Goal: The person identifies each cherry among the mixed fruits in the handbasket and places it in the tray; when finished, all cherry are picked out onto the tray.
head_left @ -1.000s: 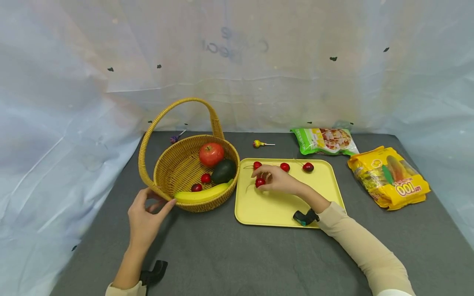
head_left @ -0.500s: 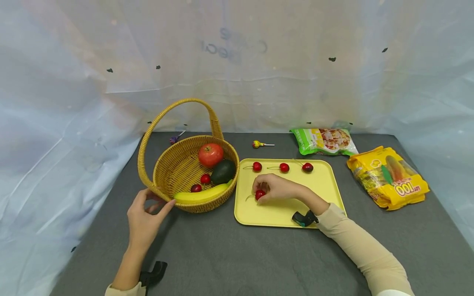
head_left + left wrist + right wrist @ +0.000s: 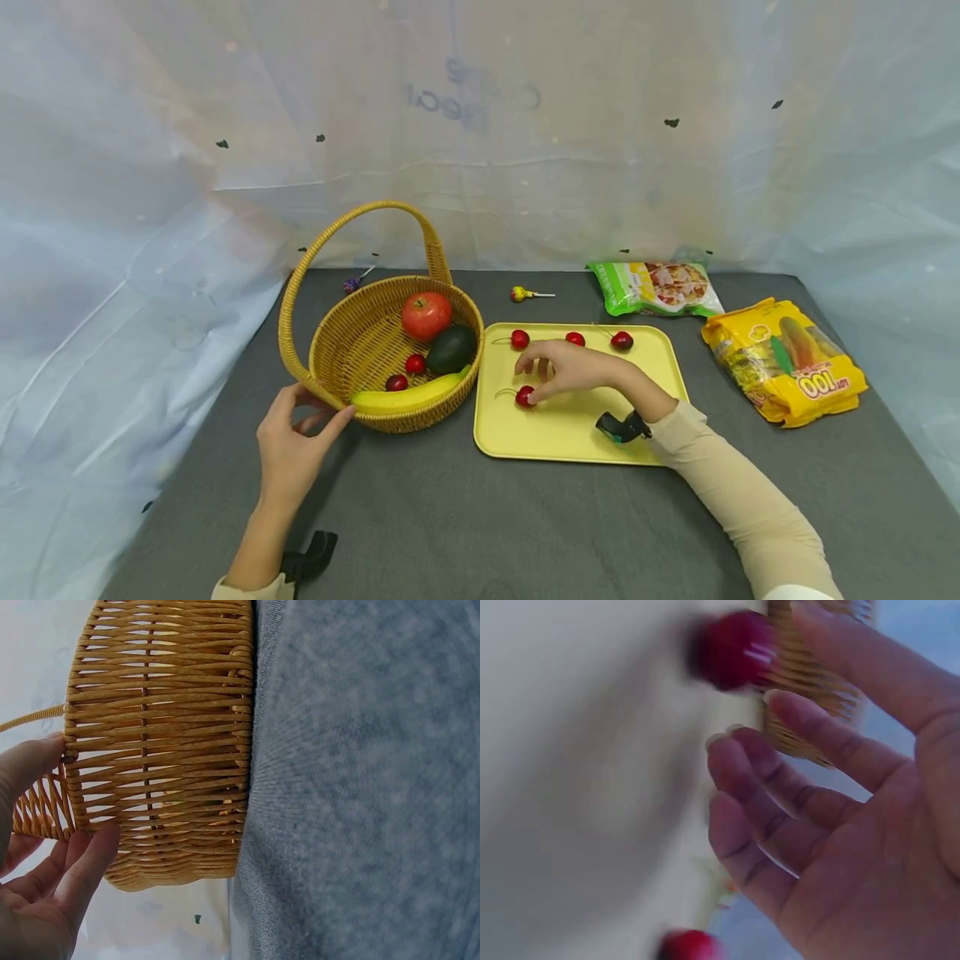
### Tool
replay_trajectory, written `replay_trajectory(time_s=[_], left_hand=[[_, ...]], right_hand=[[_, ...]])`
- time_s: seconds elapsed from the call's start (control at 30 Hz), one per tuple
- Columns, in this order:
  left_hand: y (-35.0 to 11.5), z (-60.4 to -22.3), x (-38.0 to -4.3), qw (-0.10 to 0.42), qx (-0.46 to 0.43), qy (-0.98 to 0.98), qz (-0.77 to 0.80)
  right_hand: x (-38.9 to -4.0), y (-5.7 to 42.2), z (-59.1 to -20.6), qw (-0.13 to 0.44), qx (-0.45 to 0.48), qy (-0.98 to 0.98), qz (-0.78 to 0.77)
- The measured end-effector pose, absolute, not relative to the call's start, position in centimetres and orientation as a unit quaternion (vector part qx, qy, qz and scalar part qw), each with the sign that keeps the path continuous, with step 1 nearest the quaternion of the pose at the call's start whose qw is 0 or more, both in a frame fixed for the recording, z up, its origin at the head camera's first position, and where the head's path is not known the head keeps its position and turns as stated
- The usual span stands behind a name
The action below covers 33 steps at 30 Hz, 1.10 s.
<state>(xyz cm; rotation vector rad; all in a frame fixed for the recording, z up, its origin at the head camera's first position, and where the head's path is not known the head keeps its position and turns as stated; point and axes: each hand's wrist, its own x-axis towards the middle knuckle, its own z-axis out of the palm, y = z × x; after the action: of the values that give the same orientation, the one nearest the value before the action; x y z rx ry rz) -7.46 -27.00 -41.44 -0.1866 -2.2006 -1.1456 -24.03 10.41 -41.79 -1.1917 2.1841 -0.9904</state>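
Note:
My left hand [image 3: 292, 446] grips the near left rim of a wicker basket [image 3: 352, 329], by the foot of its handle; the left wrist view shows thumb and fingers [image 3: 94, 862] at the woven rim. Inside the basket lie a red apple [image 3: 426, 316], a dark green avocado [image 3: 452, 349], a banana [image 3: 408, 398] and two cherries [image 3: 396, 382]. My right hand [image 3: 573, 367] hovers over a yellow tray [image 3: 585, 437], its fingers spread and holding nothing. Just below its thumb a cherry [image 3: 524, 397] lies on the tray. The right wrist view has that cherry [image 3: 739, 651] apart from the fingertips.
Along the tray's back edge lie a left cherry [image 3: 519, 339], a middle cherry [image 3: 575, 338] and a dark right cherry [image 3: 622, 341]. Behind are a yellow lollipop [image 3: 521, 293], a purple lollipop [image 3: 352, 284] and a green snack bag [image 3: 660, 286]. A yellow bag [image 3: 787, 360] lies right.
My right hand brought a cherry down toward the near side of the tray, let go of it, and drew slightly up and right with fingers parted. The left hand stays on the basket.

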Motion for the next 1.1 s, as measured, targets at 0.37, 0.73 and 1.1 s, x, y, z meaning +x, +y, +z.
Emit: replay_trajectory(time_s=[0.37,0.73,1.1], left_hand=[[-27.0,-41.1,-7.4,0.311,-0.060,-0.837,-0.447],[-26.9,-41.4,-7.5,0.325,-0.075,-0.836,-0.436],[-27.0,-41.5,-7.5,0.319,-0.069,-0.840,-0.433]], right_hand=[[-27.3,1.2,-35.1,0.242,-0.515,0.741,-0.358],[-28.4,-9.2,-35.9,0.393,-0.525,0.709,-0.258],[-28.3,-10.5,-36.6,0.456,-0.473,0.729,-0.193]])
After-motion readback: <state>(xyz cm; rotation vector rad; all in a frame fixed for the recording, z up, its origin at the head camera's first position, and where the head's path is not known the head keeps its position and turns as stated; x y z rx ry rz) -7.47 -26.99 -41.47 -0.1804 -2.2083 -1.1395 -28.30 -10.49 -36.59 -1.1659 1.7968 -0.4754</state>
